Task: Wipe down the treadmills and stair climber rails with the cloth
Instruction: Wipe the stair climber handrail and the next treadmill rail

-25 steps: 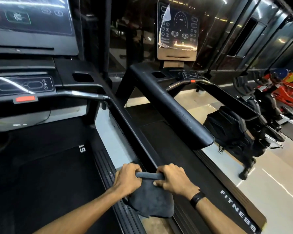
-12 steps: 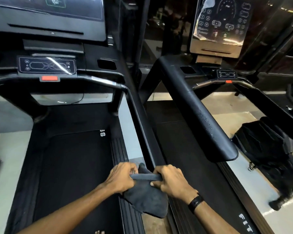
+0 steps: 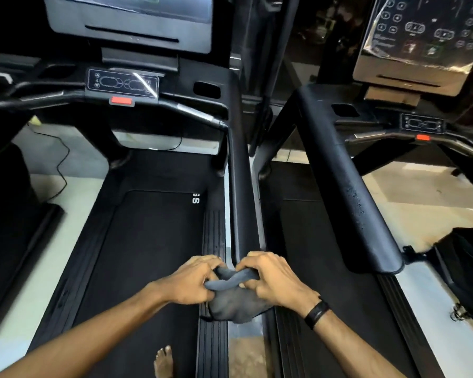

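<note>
A dark grey cloth (image 3: 234,301) is bunched between both hands at the lower centre. My left hand (image 3: 191,282) grips its left edge and my right hand (image 3: 271,279), with a black wristband, grips its right edge. The hands are close together, just in front of the near end of the left treadmill's right side rail (image 3: 239,192). The right treadmill's thick black left rail (image 3: 347,186) runs from the console toward the lower right, with droplets on its surface. Both rails lie apart from the cloth.
The left treadmill's belt (image 3: 148,255) stretches ahead, its console (image 3: 122,84) and red stop key above. The right treadmill has a plastic-wrapped screen (image 3: 421,36). A bare foot (image 3: 164,361) stands on the left belt. A black bag (image 3: 464,271) sits on the floor at right.
The view has swung left and down, so the left treadmill now fills the frame. My hands have drawn closer together and gathered the cloth into a tighter bunch.
</note>
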